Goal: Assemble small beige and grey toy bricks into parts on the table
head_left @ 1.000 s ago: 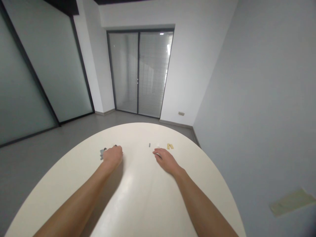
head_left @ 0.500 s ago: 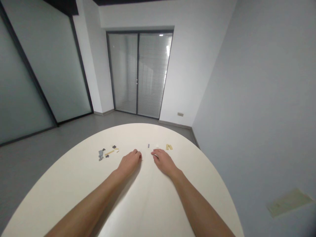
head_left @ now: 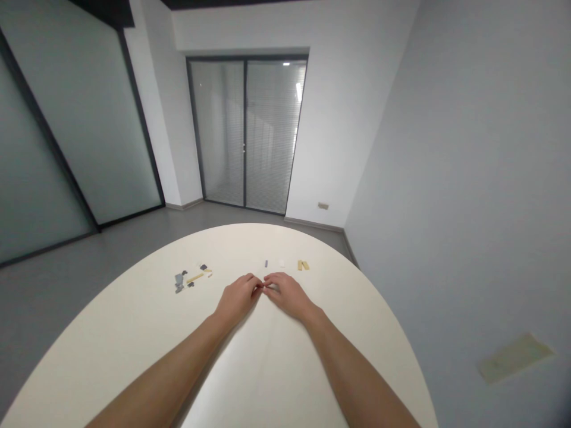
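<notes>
Over the middle of the round white table (head_left: 267,356), my left hand (head_left: 239,296) and my right hand (head_left: 288,292) meet at the fingertips. Fingers and thumb of each are pinched together, and whatever lies between them is too small to make out. Just beyond them lie a small grey-blue strip (head_left: 266,263) and a small white piece (head_left: 282,263). Two tan pieces (head_left: 303,265) rest past my right hand. To the left of my left hand is a scatter of little building pieces, among them a long tan bar (head_left: 195,277), grey pieces (head_left: 179,279) and a dark piece (head_left: 203,267).
The table's curved far edge (head_left: 250,224) lies beyond the pieces. A glass door (head_left: 267,137) and white walls stand behind it, and a plain wall (head_left: 473,208) runs along the right. Frosted glass panels (head_left: 80,131) are at the left.
My hands have come together: the right moved left and the left moved right, until their fingertips touch. The scattered pieces stay in place; the view shifted slightly.
</notes>
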Motion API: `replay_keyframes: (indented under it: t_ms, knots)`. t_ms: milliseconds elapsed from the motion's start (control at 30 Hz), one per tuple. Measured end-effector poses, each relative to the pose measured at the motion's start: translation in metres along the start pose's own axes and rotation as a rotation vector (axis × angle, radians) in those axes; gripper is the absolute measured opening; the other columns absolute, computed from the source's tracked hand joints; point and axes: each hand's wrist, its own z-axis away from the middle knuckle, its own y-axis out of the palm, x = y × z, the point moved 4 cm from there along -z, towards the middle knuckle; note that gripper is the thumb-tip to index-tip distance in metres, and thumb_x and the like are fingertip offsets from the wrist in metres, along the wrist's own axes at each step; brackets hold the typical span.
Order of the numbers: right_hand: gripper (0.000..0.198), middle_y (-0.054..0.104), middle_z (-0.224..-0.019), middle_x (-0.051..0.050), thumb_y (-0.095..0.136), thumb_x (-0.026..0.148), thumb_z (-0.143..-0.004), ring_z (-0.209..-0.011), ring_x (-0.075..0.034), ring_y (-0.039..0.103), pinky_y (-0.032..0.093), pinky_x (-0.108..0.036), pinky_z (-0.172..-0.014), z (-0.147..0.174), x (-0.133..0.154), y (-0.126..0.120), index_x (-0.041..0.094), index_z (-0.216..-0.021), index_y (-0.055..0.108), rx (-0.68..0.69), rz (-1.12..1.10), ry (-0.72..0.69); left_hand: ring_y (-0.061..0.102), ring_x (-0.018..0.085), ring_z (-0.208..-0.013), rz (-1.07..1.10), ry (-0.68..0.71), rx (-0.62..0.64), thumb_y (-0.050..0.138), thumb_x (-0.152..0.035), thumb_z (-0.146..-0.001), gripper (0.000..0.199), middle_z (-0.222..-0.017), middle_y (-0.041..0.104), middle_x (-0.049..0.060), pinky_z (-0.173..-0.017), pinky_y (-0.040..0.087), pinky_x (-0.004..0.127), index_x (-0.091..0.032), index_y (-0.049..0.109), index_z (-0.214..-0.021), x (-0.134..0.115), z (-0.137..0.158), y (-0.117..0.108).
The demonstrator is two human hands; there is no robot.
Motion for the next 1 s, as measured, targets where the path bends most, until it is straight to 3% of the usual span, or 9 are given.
replay_keyframes:
  t_ms: [267,500,633,800,1000]
  knots:
    - [0.016,0.072,-0.105,-0.004,0.060,0.029,-0.093,-0.102,-0.019,0.063,0.046,-0.031,-0.092,0.000,-0.001,-0.002,0.025,-0.104,0.071,0.006,0.026,0.084,0.063,0.017,-0.096,0.008,-0.018,-0.065,0.046,-0.032,-0.096,0.022,-0.104,0.069,0.002,-0.076,0.043,0.026,-0.025,0.066,-0.104,0.002,0.002,-0.002]
    - [0.013,0.071,-0.100,-0.002,0.059,0.025,-0.093,-0.097,-0.018,0.062,0.045,-0.029,-0.087,-0.001,-0.004,-0.004,0.024,-0.100,0.070,-0.014,0.041,0.080,0.066,0.020,-0.088,-0.058,-0.080,0.060,0.045,-0.032,-0.094,0.022,-0.096,0.071,0.005,-0.069,0.041,0.028,-0.022,0.064,-0.099,0.002,-0.015,0.000]
    - [0.016,0.071,-0.103,-0.004,0.056,0.026,-0.095,-0.099,-0.019,0.062,0.045,-0.031,-0.088,0.000,-0.007,-0.005,0.023,-0.104,0.070,-0.039,0.072,0.106,0.067,0.022,-0.092,-0.052,-0.073,0.135,0.045,-0.033,-0.094,0.024,-0.100,0.072,0.007,-0.072,0.042,0.029,-0.021,0.064,-0.102,-0.002,-0.025,0.003]
    - [0.018,0.071,-0.102,-0.004,0.053,0.030,-0.097,-0.099,-0.019,0.062,0.045,-0.031,-0.087,0.000,-0.007,-0.008,0.023,-0.102,0.069,-0.059,0.071,0.115,0.065,0.019,-0.095,-0.003,-0.081,-0.009,0.042,-0.036,-0.096,0.026,-0.107,0.070,0.006,-0.074,0.042,0.028,-0.022,0.063,-0.103,-0.007,-0.017,0.001]
    - [0.020,0.070,-0.102,-0.004,0.051,0.030,-0.098,-0.097,-0.018,0.062,0.045,-0.031,-0.086,-0.001,-0.006,-0.010,0.023,-0.106,0.068,-0.054,0.036,0.114,0.066,0.019,-0.089,0.155,-0.167,-0.030,0.043,-0.042,-0.096,0.031,-0.099,0.074,0.004,-0.072,0.043,0.027,-0.024,0.066,-0.104,-0.007,-0.008,-0.004]
